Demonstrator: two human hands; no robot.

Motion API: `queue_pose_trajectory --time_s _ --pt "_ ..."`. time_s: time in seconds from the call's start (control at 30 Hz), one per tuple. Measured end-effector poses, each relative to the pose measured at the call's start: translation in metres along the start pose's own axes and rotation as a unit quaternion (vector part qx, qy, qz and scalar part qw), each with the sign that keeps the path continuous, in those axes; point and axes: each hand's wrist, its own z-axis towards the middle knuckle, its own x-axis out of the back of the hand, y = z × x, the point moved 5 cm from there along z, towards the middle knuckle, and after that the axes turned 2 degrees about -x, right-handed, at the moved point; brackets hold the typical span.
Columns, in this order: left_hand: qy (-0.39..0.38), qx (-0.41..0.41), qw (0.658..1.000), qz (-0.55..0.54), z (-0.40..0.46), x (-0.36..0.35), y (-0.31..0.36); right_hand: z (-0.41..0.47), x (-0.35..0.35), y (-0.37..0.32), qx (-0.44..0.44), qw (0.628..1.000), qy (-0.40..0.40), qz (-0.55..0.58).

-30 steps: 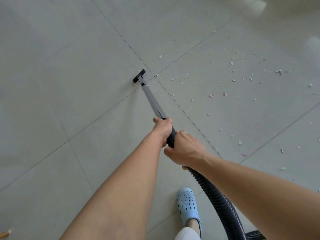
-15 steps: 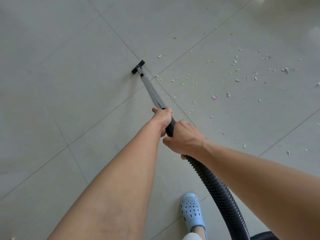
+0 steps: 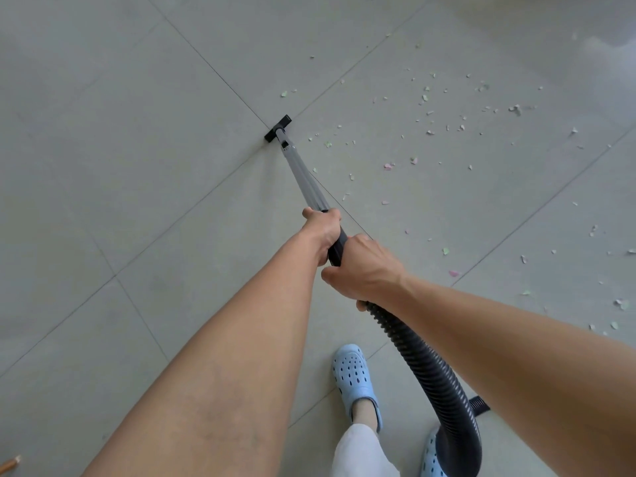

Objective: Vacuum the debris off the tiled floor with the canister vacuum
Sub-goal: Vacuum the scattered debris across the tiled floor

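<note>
Floor (image 3: 113,139): large grey tiles, thin dark grout lines. Black vacuum nozzle (image 3: 277,128) sits on a grout crossing. Small paper scraps (image 3: 426,113), white/green/pink, scattered right of nozzle. Light blue clog (image 3: 356,380) on tile, near bottom. Pencil tip (image 3: 9,463) at lower-left corner.

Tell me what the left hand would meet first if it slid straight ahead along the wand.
Nothing until the end: the left hand would run down the bare grey wand to the black floor nozzle, which sits where the tile seams cross. Depth is hard to judge.
</note>
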Motion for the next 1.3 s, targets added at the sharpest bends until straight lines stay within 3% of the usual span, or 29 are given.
queue_pose_trajectory --time_s 0.73,1.3 --pt "-0.049 -0.01 0.999 0.022 -0.086 -0.112 -0.054 -0.087 -0.007 0.121 -0.028 0.999 0.028 0.03" --pt "-0.061 -0.011 0.996 0.069 -0.143 -0.143 -0.103 -0.149 -0.037 0.166 -0.039 0.997 0.009 0.072"
